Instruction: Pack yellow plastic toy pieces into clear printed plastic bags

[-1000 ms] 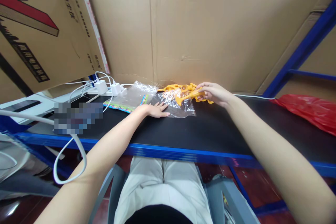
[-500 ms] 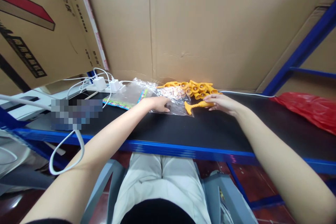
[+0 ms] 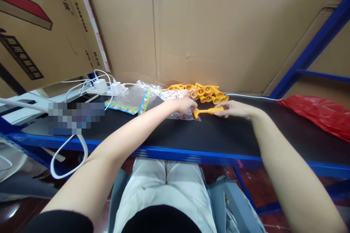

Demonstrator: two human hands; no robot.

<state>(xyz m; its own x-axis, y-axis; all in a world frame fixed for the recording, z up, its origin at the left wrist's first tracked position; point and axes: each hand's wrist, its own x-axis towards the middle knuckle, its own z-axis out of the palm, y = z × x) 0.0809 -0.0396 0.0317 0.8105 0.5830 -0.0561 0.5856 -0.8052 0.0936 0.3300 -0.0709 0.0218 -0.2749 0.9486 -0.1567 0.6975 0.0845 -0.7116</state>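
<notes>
A yellow plastic piece (image 3: 205,111) with a T-shaped end and a ridged shaft lies level between my hands, just above the black shelf top. My right hand (image 3: 232,109) pinches its wider end between thumb and fingers. At the T-shaped end, my left hand (image 3: 186,105) has its fingers curled and closed against the crossbar; its fingertips are partly hidden. Under and behind the left hand is a crinkled clear plastic bag (image 3: 177,116). Several similar yellow pieces (image 3: 207,93) with cup-shaped ends are heaped behind the hands.
Flat clear bags with a colourful border (image 3: 123,107) lie to the left. Beyond them stand white chargers (image 3: 101,86) with tangled cables. A red plastic bag (image 3: 314,113) rests at the right. Cardboard (image 3: 205,25) closes off the back, and a blue rail (image 3: 175,154) runs along the front.
My left hand has moved right from the clear bag to the T-shaped end of the yellow piece, its fingers closing there. My right hand still holds the other end.
</notes>
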